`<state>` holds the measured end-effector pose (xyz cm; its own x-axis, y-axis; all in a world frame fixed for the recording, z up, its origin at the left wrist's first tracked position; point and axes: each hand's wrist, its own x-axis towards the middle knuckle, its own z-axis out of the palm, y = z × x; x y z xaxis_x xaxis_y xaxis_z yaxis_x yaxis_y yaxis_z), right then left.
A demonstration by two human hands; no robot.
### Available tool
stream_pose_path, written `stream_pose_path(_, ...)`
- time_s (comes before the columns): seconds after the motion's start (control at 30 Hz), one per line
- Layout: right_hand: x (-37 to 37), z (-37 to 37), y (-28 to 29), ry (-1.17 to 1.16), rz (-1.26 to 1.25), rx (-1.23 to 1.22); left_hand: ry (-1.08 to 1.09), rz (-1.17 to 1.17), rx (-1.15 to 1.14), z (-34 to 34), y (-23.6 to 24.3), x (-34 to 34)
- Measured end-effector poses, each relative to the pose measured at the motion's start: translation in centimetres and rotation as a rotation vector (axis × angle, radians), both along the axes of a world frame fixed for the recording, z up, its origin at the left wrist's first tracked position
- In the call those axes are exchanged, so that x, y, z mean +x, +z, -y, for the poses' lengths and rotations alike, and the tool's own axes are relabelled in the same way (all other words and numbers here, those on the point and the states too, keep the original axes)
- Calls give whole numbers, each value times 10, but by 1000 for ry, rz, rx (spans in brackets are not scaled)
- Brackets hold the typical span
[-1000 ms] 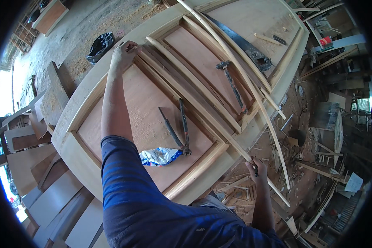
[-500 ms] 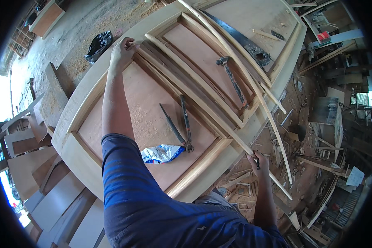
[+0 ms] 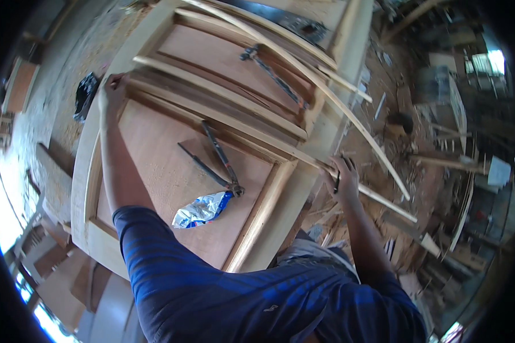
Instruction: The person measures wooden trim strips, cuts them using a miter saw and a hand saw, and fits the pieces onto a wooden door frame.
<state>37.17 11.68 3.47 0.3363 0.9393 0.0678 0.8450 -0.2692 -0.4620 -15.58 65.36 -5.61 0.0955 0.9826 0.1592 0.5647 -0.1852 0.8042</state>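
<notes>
We see a large framed wooden panel (image 3: 149, 151), and along its inner moulding lies a long thin wooden strip (image 3: 300, 154), whose free end passes beyond the edge of the panel. At the far end of this strip we find the left hand (image 3: 112, 91), with its fingers bent; we cannot tell if they press the wood or grip it. The right hand (image 3: 345, 182) is at the near side, touching the strip where it leaves the panel, and between its fingers it holds a dark thin tool (image 3: 337, 183) (it looks like a pencil, but it is too small for us to be certain). On the panel, between the two arms, we notice the pincers (image 3: 226, 167) with handles spread, their head touching a blue and white plastic bag (image 3: 203, 210). Farther away lies a hammer (image 3: 277, 79), near a long curved strip (image 3: 326, 88) which crosses the panel.
</notes>
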Motion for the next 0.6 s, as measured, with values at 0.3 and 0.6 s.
stream_pose_path(0.3, -47, -45, -14, -16, -217, 45, -41, -196, -1, -19, 0, -13)
stream_pose_path(0.6, -49, -40, -34, -28, -176, 187, -17, -198, -6, -14, 3, -13)
